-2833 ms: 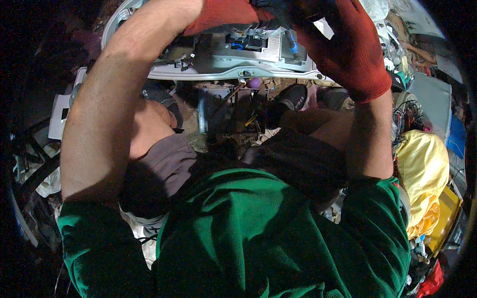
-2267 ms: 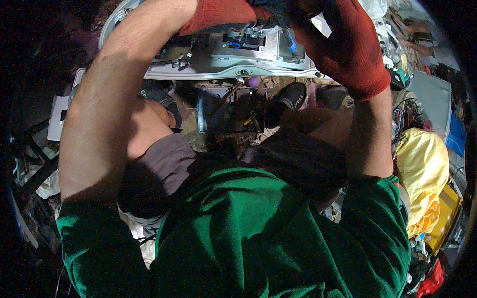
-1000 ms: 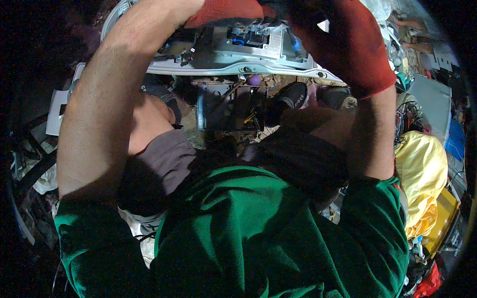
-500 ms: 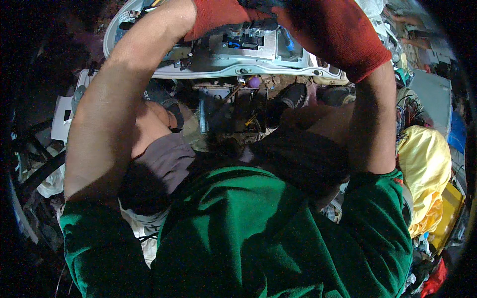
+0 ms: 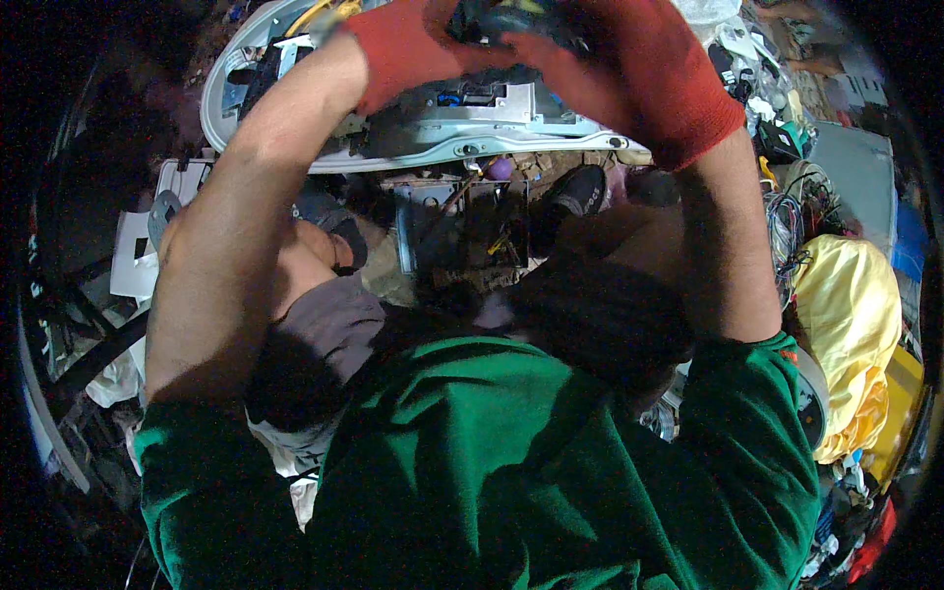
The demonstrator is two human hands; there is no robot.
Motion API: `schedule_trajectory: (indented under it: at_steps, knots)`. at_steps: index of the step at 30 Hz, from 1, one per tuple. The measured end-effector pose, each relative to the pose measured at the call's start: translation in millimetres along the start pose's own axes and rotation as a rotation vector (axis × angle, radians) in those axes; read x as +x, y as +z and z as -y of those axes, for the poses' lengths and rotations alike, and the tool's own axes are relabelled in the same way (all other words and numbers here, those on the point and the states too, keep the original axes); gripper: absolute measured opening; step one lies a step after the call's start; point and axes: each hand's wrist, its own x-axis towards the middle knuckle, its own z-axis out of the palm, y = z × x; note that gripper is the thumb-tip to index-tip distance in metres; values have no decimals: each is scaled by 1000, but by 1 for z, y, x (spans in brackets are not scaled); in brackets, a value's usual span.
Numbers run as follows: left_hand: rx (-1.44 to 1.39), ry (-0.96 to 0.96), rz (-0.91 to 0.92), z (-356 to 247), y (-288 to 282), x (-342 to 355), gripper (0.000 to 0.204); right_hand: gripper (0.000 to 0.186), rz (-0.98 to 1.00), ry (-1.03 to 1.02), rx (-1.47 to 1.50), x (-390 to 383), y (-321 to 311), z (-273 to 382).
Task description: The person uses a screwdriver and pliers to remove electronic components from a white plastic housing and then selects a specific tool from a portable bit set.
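Both my hands wear red knit gloves and meet at the top edge of the picture. My left hand (image 5: 408, 54) is closed on one side of a dark object (image 5: 501, 22), which looks black with a small yellowish-green patch. On its other side my right hand (image 5: 644, 84) is closed too, with the thumb side turned toward my left hand. The object's kind cannot be made out, because the gloves and the picture's edge hide much of it. Below the hands, a metal piece with a rectangular opening (image 5: 516, 103) lies in a large pale panel (image 5: 393, 147).
A purple ball (image 5: 500, 169) and an open dark box (image 5: 462, 226) are on the ground between my feet. To the right are tangled wires (image 5: 784, 231), a yellow bag (image 5: 848, 315) and a grey panel (image 5: 854, 182). A white plate (image 5: 133, 251) is at left.
My hands have shifted slightly left with the dark object, and my right hand has turned so that its thumb side reaches toward the left hand. The view has moved a little.
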Motion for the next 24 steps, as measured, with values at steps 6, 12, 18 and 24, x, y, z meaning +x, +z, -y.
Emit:
schedule_trajectory:
  at_steps: [6,12,18,24]
  knots:
    - [-124,-328,88,1,-11,-13,46,52,36,-62,224,0,1,-11]
    - [117,-411,46,-6,16,7,58,45,-249,-57,34,-22,17,-30]
    - [144,-588,161,-38,-22,4,46,62,-46,3,238,-14,1,-19]
    - [-298,-421,8,26,15,-15,67,56,-145,80,187,-22,32,-22]
